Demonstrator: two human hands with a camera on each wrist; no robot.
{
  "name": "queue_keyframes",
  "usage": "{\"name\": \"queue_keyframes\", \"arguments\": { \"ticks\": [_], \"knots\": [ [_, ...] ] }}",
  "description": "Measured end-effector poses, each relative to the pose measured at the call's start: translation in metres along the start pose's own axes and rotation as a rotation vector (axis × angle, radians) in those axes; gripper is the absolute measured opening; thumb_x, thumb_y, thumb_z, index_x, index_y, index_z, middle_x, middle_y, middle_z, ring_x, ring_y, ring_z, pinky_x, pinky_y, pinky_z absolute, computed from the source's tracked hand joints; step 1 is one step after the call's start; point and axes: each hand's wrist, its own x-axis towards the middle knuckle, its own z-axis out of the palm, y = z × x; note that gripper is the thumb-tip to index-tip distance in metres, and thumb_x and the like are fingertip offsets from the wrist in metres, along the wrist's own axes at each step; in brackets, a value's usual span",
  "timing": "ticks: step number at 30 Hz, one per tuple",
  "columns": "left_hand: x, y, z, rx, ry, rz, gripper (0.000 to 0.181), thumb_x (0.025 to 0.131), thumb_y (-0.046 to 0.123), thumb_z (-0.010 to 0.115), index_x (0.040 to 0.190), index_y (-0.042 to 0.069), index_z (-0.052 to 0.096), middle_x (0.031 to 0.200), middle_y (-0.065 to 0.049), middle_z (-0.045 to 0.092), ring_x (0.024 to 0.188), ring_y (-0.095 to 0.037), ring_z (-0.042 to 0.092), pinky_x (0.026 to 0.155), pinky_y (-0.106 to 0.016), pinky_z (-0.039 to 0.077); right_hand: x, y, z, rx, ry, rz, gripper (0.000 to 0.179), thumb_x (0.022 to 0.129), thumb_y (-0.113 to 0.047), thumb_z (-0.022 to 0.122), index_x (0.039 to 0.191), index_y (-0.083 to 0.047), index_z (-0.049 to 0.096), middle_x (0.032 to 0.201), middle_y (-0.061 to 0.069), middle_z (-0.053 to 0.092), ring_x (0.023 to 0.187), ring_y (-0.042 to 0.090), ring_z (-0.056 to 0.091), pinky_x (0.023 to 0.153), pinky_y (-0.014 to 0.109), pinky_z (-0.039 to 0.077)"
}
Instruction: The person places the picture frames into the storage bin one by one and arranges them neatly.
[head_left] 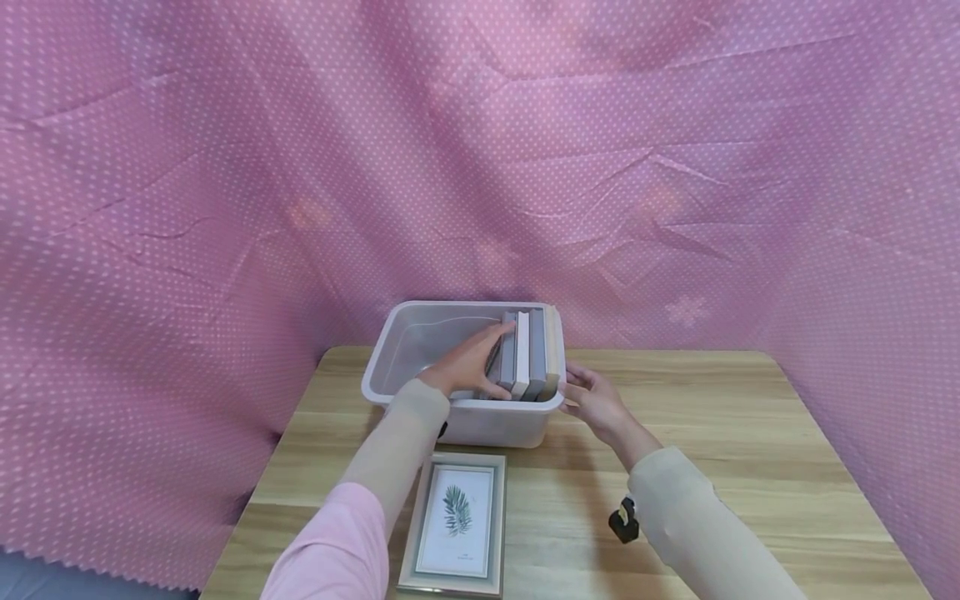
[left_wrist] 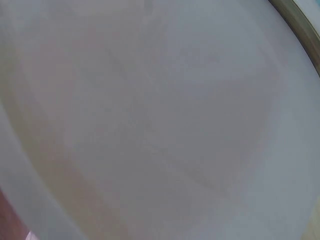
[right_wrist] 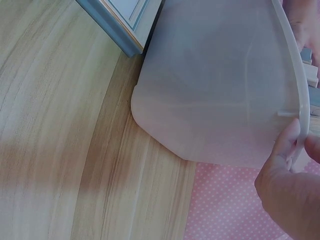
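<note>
A translucent white plastic bin (head_left: 480, 425) stands at the table's far side. Several picture frames (head_left: 536, 358) are lined up on edge against its right end, in grey, white and beige. My left hand (head_left: 468, 362) reaches inside and grips the leftmost frame of the row, fingers at its far end and thumb at its near end. The palm hides much of that frame. At the bin's right near corner, my right hand (head_left: 596, 404) pinches the rim (right_wrist: 301, 100), its thumb against the outer wall in the right wrist view. The bin's wall fills most of the left wrist view.
Between the forearms, a silver-edged picture frame (head_left: 457, 525) with a green leaf print lies face up in front of the bin. The wooden table (head_left: 720, 433) extends to the right. Pink dotted cloth (head_left: 637, 167) hangs behind and on both sides.
</note>
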Motion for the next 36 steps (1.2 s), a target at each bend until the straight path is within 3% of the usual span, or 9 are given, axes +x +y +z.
{"name": "queue_keyframes", "arguments": {
  "ticks": [8, 14, 24, 31, 36],
  "knots": [
    [-0.010, 0.005, -0.007, 0.019, 0.028, -0.031, 0.115, 0.066, 0.052, 0.083, 0.153, 0.019, 0.017, 0.156, -0.006, 0.019, 0.139, -0.024, 0.022, 0.113, -0.041, 0.025, -0.001, 0.001, -0.002, -0.021, 0.002, 0.006, 0.052, 0.097, 0.000, 0.049, 0.144, 0.009, 0.027, 0.137, 0.026, 0.038, 0.106, 0.022, 0.052, 0.085, 0.025, 0.052],
    [-0.023, 0.008, -0.010, -0.049, 0.085, -0.064, 0.105, 0.071, 0.050, 0.081, 0.152, 0.018, 0.023, 0.156, -0.010, 0.019, 0.140, -0.027, 0.021, 0.112, -0.049, 0.026, -0.002, 0.003, -0.001, -0.021, -0.001, 0.007, 0.052, 0.097, 0.000, 0.049, 0.143, 0.010, 0.027, 0.136, 0.025, 0.038, 0.107, 0.023, 0.052, 0.087, 0.027, 0.052],
    [-0.058, 0.011, -0.008, -0.175, 0.263, -0.167, 0.094, 0.072, 0.048, 0.080, 0.149, 0.021, 0.033, 0.155, -0.004, 0.021, 0.134, -0.033, 0.031, 0.105, -0.056, 0.033, -0.002, 0.004, 0.001, -0.012, -0.002, 0.012, 0.053, 0.097, 0.000, 0.049, 0.144, 0.008, 0.027, 0.137, 0.025, 0.038, 0.108, 0.022, 0.052, 0.087, 0.027, 0.052],
    [-0.081, 0.010, 0.002, -0.159, 0.409, -0.157, 0.086, 0.074, 0.043, 0.081, 0.145, 0.017, 0.040, 0.153, -0.004, 0.026, 0.133, -0.033, 0.033, 0.106, -0.052, 0.033, -0.005, 0.002, 0.001, -0.010, -0.002, 0.014, 0.053, 0.097, 0.001, 0.048, 0.144, 0.009, 0.026, 0.137, 0.026, 0.037, 0.105, 0.021, 0.052, 0.086, 0.025, 0.052],
    [-0.099, 0.014, 0.012, -0.127, 0.518, -0.092, 0.084, 0.072, 0.041, 0.083, 0.142, 0.013, 0.046, 0.151, -0.005, 0.031, 0.132, -0.033, 0.035, 0.107, -0.052, 0.033, -0.006, 0.001, 0.000, -0.009, -0.002, 0.010, 0.053, 0.097, 0.000, 0.049, 0.145, 0.008, 0.026, 0.136, 0.025, 0.037, 0.102, 0.018, 0.053, 0.083, 0.023, 0.052]
  ]
}}
